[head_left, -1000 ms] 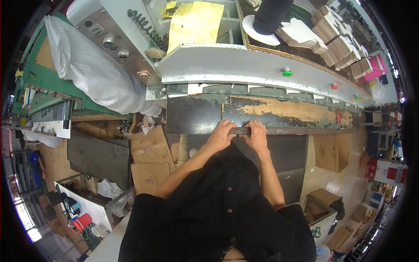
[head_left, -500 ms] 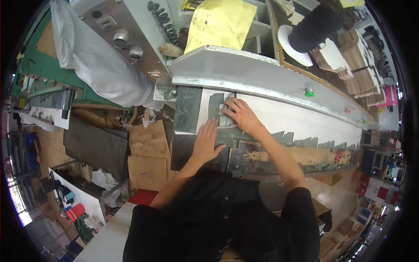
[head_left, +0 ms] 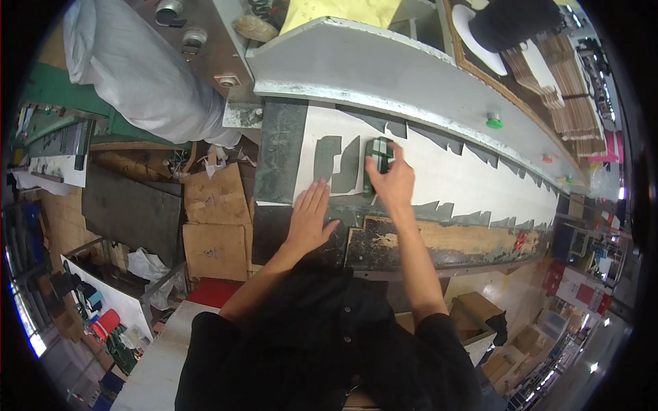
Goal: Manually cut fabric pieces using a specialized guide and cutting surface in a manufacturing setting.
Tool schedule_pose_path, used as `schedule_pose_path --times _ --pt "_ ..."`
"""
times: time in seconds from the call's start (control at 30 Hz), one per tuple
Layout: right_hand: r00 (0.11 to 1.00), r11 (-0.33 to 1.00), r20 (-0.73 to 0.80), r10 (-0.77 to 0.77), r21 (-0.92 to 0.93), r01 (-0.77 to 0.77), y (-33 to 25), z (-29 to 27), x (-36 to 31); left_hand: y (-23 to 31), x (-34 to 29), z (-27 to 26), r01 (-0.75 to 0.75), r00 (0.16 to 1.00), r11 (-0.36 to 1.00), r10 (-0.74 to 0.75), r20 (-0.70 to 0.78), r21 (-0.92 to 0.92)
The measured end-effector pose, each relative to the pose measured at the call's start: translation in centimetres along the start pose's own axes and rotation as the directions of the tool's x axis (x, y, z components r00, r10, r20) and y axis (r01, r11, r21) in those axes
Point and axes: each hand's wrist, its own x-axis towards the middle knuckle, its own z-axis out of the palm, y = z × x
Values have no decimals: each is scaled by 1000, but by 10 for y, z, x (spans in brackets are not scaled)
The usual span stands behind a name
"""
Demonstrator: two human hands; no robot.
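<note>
My right hand [head_left: 392, 179] grips a small dark green cutting die [head_left: 378, 151] between thumb and fingers, over a white sheet [head_left: 439, 171]. Part of the die is hidden behind the hand. Just left of it, two shaped holes in the sheet show the dark green cutting board [head_left: 279, 151] beneath. My left hand [head_left: 310, 218] lies flat at the sheet's near edge, its fingertips close to the left hole and its thumb spread. Jagged cut-outs run along the sheet's far and near edges to the right.
A grey machine beam [head_left: 356, 68] spans the far side, with a green button [head_left: 494, 120] on it. A worn board edge [head_left: 439, 246] lies nearer me. Stacked cut pieces [head_left: 572, 89] stand far right. Cardboard [head_left: 216, 253] and a white plastic-wrapped bundle [head_left: 147, 82] are on the left.
My right hand has lifted the die from the sheet and moved slightly right, uncovering a second hole. My left hand stays flat by the sheet. The view has shifted a little.
</note>
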Motion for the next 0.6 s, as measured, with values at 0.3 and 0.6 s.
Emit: schedule_pose_path --times 0.3,0.6 --pt "897 907 146 -417 127 401 74 13 -35 14 27 -6 -71 997 983 72 -1 -170" --pt "890 892 106 -444 154 426 89 28 -21 23 51 14 -153 978 960 181 106 -233"
